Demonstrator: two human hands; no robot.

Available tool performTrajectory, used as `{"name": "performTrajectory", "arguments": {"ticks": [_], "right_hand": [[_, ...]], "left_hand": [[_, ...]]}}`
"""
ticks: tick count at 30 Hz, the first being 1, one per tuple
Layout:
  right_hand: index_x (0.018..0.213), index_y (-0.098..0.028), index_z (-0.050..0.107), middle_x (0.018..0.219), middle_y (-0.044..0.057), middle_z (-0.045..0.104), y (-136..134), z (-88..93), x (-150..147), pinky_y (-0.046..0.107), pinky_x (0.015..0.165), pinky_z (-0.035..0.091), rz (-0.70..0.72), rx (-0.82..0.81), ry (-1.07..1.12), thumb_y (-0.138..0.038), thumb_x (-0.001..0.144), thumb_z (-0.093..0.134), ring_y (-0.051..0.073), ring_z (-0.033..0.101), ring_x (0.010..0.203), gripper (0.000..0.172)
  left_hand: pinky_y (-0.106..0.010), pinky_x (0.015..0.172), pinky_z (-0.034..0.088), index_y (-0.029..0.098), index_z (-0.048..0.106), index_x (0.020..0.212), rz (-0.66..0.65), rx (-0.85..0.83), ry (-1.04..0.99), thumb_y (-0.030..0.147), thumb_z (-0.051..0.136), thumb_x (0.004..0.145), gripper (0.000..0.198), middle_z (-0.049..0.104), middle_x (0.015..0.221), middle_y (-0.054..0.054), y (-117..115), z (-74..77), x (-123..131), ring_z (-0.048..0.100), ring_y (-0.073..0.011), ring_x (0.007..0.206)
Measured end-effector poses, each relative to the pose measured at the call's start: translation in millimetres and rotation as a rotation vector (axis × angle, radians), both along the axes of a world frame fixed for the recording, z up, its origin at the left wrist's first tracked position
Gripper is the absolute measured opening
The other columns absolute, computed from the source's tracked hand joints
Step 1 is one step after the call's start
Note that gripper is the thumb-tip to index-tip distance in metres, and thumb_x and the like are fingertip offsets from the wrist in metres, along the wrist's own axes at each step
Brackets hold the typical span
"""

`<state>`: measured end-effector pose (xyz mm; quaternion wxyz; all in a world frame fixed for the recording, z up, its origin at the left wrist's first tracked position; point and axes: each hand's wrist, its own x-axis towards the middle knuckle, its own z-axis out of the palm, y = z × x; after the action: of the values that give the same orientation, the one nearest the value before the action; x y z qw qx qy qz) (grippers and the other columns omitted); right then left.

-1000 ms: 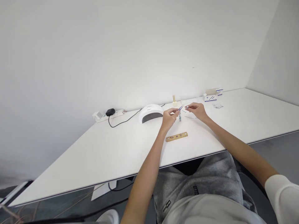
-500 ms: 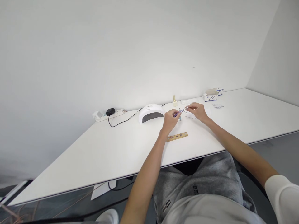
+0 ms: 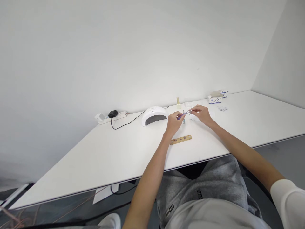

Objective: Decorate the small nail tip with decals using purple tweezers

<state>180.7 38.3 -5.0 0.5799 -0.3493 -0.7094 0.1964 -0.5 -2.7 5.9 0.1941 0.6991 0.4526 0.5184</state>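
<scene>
Just right of the white lamp [image 3: 154, 115], left hand [image 3: 173, 122] and right hand [image 3: 200, 114] each pinch one end of a thin purple tool [image 3: 183, 114], its long axis spanning between them.

The table [image 3: 119, 159] is smooth matt white laminate. The nail lamp [image 3: 154, 115] looks glossy white plastic — so does the power strip [image 3: 111, 117]. A pale wooden strip [image 3: 180, 139] lies unvarnished; the boxes [image 3: 216, 98] are printed card — trousers [image 3: 202, 187] grey fleecy cloth.
</scene>
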Motion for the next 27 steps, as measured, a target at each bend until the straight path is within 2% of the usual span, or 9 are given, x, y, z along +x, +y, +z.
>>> {"name": "performTrajectory", "arguments": {"ticks": [15, 27], "right_hand": [[0.076, -0.022, 0.075, 0.076, 0.005, 0.068, 2.2, -1.9, 0.8, 0.032, 0.066, 0.051, -0.018, 0.005, -0.019, -0.038, 0.074, 0.072, 0.018, 0.062, 0.071, 0.016], [0.075, -0.021, 0.074, 0.076, 0.004, 0.068, 0.1, -0.5, 0.1, 0.031, 0.066, 0.050, -0.012, 0.012, -0.029, -0.031, 0.074, 0.072, 0.017, 0.062, 0.070, 0.010]], "left_hand": [[-0.023, 0.054, 0.041, 0.017, 0.064, 0.070, -0.001, 0.002, 0.007, 0.032, 0.061, 0.078, 0.017, 0.063, 0.067, -0.001, 2.3, -2.0, -0.7, 0.051, -0.0101, 0.055], [-0.024, 0.057, 0.041, 0.016, 0.063, 0.071, -0.004, -0.004, 0.026, 0.029, 0.061, 0.078, 0.015, 0.064, 0.068, -0.001, 0.9, -0.7, -0.4, 0.053, -0.0104, 0.057]]}}
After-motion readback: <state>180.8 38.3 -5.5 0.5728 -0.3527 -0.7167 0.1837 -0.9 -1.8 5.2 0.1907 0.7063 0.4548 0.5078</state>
